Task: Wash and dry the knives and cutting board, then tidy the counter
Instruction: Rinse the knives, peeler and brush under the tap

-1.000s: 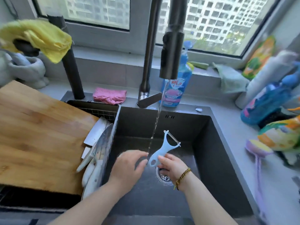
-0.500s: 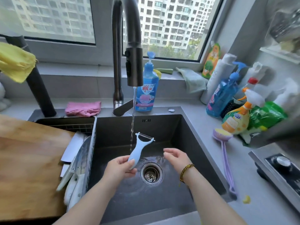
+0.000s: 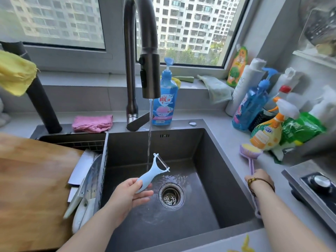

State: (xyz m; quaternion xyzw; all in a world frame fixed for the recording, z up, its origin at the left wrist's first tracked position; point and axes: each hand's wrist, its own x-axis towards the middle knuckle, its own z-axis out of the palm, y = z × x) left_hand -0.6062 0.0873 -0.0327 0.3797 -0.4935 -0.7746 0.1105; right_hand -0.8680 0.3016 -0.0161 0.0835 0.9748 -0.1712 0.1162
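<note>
My left hand (image 3: 130, 194) holds a light blue peeler (image 3: 151, 174) by its handle over the dark sink (image 3: 209, 179), its blade end up beside the running water stream (image 3: 149, 135). My right hand (image 3: 259, 180) reaches over the sink's right rim onto the handle of a purple dish brush (image 3: 250, 153); its fingers are hidden behind the wrist. Several knives (image 3: 85, 186) with white handles lie in a wire rack left of the sink. The wooden cutting board (image 3: 31, 188) lies flat at the left.
The tall faucet (image 3: 145, 60) stands behind the sink, with a blue dish soap bottle (image 3: 165, 99) and a pink cloth (image 3: 92, 123) nearby. Spray bottles (image 3: 269, 128) and cleaners crowd the right counter. A stove knob (image 3: 321, 180) is at the right edge. A yellow cloth (image 3: 15, 73) hangs at the upper left.
The peeler passed from my right hand to my left. My right hand moved right out of the sink to the purple brush handle. The view shifted right.
</note>
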